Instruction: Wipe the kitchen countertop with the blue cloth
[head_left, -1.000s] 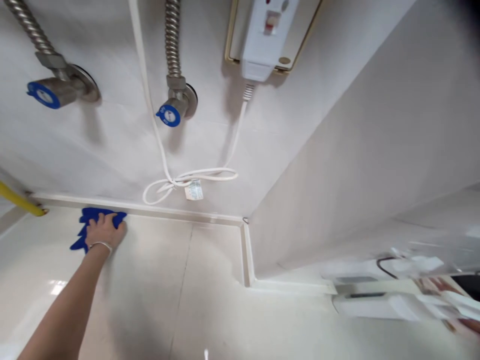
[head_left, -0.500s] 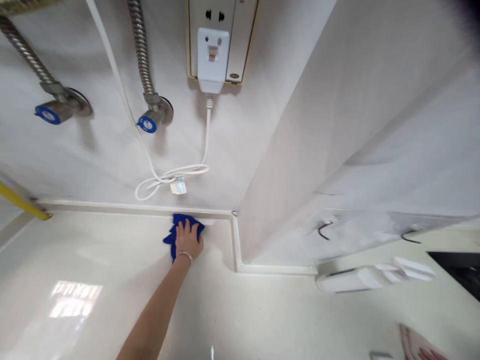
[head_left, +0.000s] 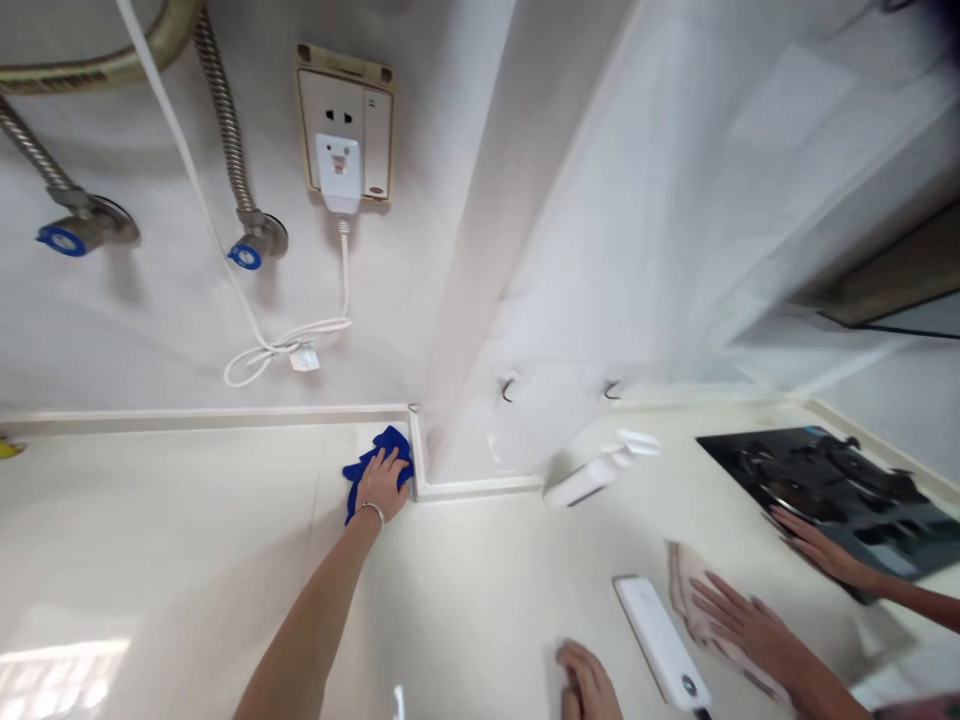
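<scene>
My left hand point(head_left: 382, 482) presses down on a blue cloth point(head_left: 365, 465) on the pale countertop point(head_left: 165, 530). The cloth sits in the corner where the raised back edge point(head_left: 225, 418) meets a jutting wall column point(head_left: 480, 300). My left arm reaches in from the bottom, with a thin bracelet at the wrist. My right hand point(head_left: 589, 685) shows only in part at the bottom edge, resting on the counter with its fingers stretched out and nothing in it.
Another person's two hands point(head_left: 750, 625) come in from the right: one on a pinkish cloth point(head_left: 690, 600), one by the black gas hob point(head_left: 825, 490). A white flat device point(head_left: 660, 640) and a white bottle point(head_left: 600, 478) lie on the counter. The wall holds a socket with a plug point(head_left: 341, 170), a looped cable point(head_left: 277, 350) and blue-capped valves point(head_left: 247, 252).
My left hand has slid the blue cloth to the right along the back edge, from the left end into the corner. The view has swung right, bringing the hob and the other person's hands in.
</scene>
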